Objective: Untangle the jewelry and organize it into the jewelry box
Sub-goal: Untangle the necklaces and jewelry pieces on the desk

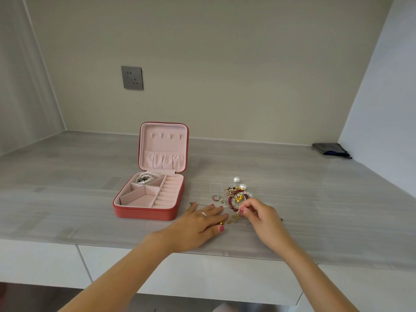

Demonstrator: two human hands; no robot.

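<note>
A grey wood-grain tabletop [315, 199] sits in a recessed niche with beige walls [225, 64] behind and to the left and a white panel on the right; a grey socket [132, 77] is on the back wall, white drawer fronts [45, 262] below the edge

I see a counter [90, 176] of pale grey wood-grain laminate, smooth with a soft sheen. The jewelry box [144, 212] looks like coral faux leather outside, faintly grained and matt, and its lining [144, 197] is a pink velvety cloth, gathered into a pocket in the lid. A pearl strand [145, 177] inside shines glossy white. The tangle [236, 195] mixes bright gold metal, polished dark red beads and glossy pearls. My left hand [198, 224] wears a shiny silver band [203, 213]. The socket [132, 77] looks brushed grey and matt; the pouch [331, 149] looks like dark cloth.
</note>
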